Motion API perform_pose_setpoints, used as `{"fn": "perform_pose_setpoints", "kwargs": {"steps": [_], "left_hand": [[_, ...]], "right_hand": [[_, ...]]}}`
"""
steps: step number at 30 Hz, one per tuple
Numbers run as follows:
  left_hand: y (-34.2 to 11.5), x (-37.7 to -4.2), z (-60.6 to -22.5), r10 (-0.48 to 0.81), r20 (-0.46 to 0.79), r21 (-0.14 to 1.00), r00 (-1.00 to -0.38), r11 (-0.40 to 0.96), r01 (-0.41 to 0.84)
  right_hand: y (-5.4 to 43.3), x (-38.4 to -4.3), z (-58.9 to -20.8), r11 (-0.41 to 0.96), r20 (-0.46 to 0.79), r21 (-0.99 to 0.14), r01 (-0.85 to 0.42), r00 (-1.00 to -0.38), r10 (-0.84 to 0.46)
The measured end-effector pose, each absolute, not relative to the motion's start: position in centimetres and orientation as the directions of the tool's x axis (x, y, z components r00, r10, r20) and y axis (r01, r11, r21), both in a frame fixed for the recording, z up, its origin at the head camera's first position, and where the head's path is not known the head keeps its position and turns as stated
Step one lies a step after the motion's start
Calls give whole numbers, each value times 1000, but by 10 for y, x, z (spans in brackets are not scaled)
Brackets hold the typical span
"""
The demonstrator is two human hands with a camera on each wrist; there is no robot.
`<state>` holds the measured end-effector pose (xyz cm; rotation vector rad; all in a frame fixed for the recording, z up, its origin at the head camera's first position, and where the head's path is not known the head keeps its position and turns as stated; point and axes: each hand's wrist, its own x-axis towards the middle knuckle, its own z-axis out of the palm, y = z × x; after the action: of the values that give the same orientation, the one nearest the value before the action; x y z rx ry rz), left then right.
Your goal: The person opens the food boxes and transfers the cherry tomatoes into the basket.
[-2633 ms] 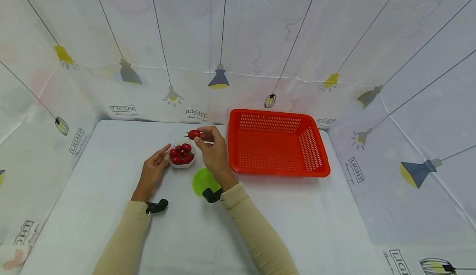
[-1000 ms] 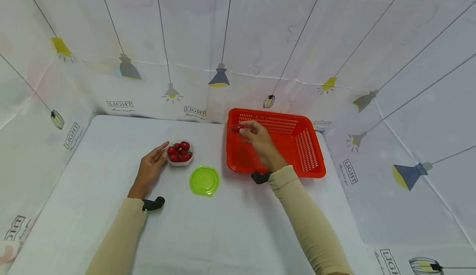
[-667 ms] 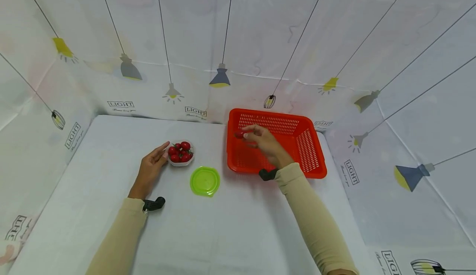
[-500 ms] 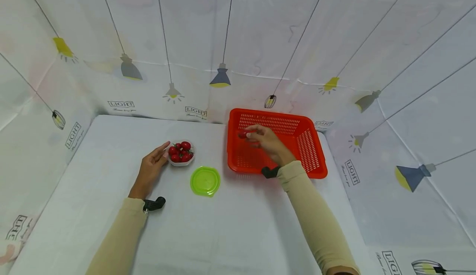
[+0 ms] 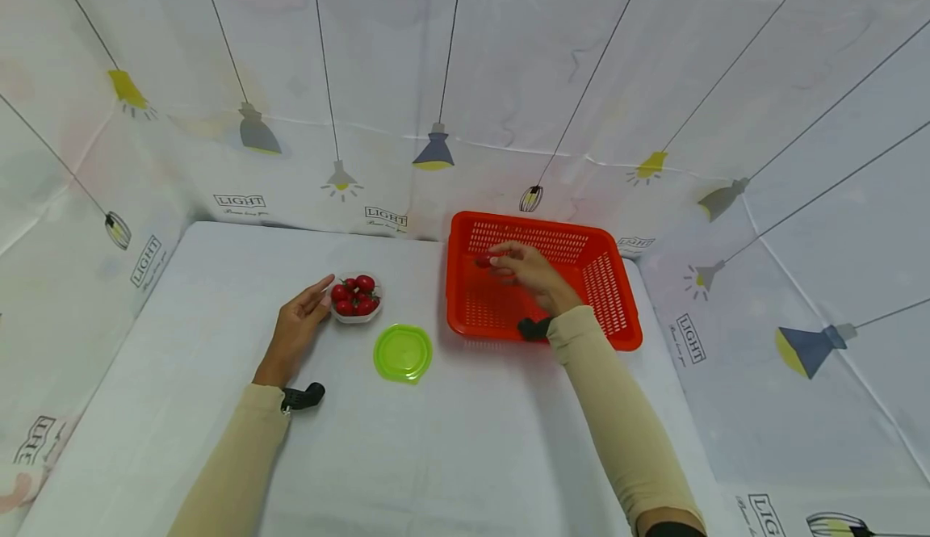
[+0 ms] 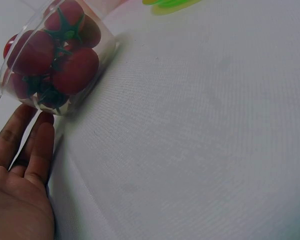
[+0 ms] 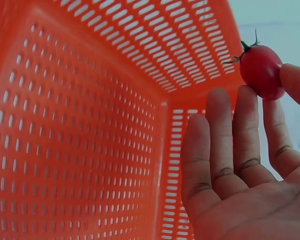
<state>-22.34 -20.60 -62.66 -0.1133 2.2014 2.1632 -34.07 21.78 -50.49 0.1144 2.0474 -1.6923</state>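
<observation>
While the right hand (image 5: 536, 272) pinches a tomato (image 7: 261, 72) over the basket (image 5: 475, 309), right of the frame's centre, the left hand (image 5: 296, 325) touches the tub (image 5: 354, 320), left of centre. Its fingers (image 6: 41, 150) are nearly straight.

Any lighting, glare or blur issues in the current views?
Head view: even light, soft shadow beside the right sleeve; left wrist: dim, pale sheen on the clear tub; right wrist: small highlight on the tomato, its outline fairly crisp.

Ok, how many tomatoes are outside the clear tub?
1: a tomato pinched by the right hand over the red basket. The other tomatoes in view are in the clear tub; more could be hidden behind that hand.
</observation>
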Motion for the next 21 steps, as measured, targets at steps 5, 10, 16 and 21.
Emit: {"fn": "perform_pose_setpoints", "kwargs": {"steps": [5, 10, 16, 21], "left_hand": [[-207, -223, -627, -18, -91, 996, -996, 11, -91], [-207, -222, -624, -26, -95, 995, -995, 11, -95], [-208, -224, -623, -29, -100, 995, -995, 6, -100], [-207, -225, -624, -37, -117, 993, -992, 27, -118]], "right_hand": [[219, -346, -507, 269, -419, -895, 355, -876, -237], [220, -348, -508, 282, -412, -896, 343, -880, -238], [222, -351, -511, 300, -420, -890, 344, -875, -241], [226, -354, -514, 329, -432, -879, 346, -870, -238]]}}
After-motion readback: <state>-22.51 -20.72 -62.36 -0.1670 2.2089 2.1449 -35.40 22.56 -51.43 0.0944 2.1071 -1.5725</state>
